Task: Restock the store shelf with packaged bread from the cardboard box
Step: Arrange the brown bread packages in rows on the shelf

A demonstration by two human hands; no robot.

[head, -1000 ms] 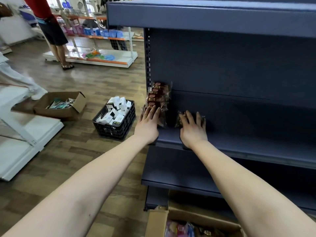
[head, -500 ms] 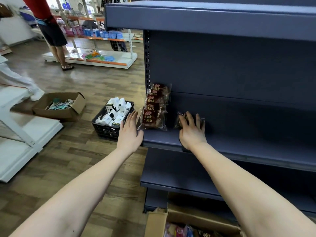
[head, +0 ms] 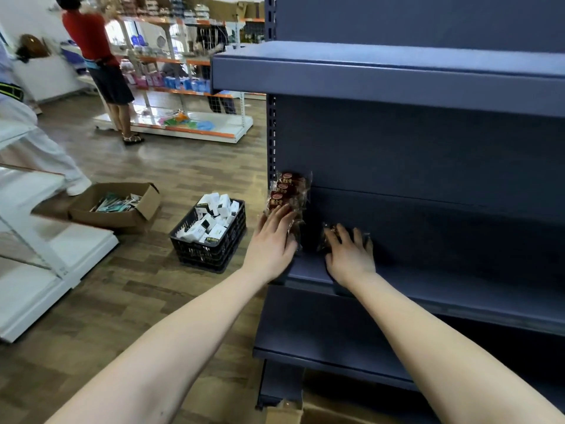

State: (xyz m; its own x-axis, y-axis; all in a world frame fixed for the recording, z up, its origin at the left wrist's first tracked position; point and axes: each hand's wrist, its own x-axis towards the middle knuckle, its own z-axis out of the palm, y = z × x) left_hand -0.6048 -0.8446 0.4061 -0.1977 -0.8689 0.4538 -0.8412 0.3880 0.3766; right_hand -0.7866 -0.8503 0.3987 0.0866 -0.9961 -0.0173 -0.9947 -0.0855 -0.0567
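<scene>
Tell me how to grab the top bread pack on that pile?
Probably from the front and right: the top bread pack lies on the pile at the left end of the shelf, by the back panel, so those sides are free. Pinch its wrapper's front edge softly.

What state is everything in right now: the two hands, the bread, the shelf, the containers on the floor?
shelf, holding bread at its left end.
bread bunch, wrapped, gathered at the shelf's left end.
single pack, lying on the shelf, apart from the bunch.
left hand, open, fingers flat against the bread bunch.
right hand, open, resting on the single pack.
black crate, filled with white boxes.
floor carton, flaps open.
</scene>
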